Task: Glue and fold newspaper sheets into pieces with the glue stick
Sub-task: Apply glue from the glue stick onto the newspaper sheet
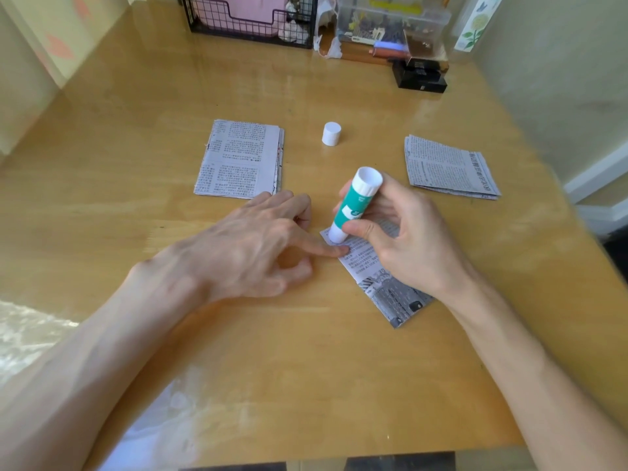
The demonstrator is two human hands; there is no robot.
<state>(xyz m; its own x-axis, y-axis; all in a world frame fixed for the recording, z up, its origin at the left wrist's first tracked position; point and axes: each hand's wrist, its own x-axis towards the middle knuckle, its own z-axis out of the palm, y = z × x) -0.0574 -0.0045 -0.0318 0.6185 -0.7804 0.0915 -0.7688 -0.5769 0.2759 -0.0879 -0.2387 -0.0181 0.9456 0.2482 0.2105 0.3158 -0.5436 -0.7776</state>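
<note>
A folded newspaper piece [384,283] lies slantwise on the wooden table [136,147], in the middle. My right hand [401,239] grips a green and white glue stick [355,203], its lower end down on the far corner of that piece. My left hand [251,246] presses its straight index finger on the same corner, just beside the stick's tip; its other fingers are loosely bent. The stick's white cap [331,133] stands alone farther back. A stack of folded newspaper [239,159] lies at the left and another stack [448,168] at the right.
Along the back edge stand a black wire basket [251,22] with a pink holder, a clear plastic box [390,22] of small items and a black box [421,78]. Walls close in on both sides. The near table edge runs along the bottom.
</note>
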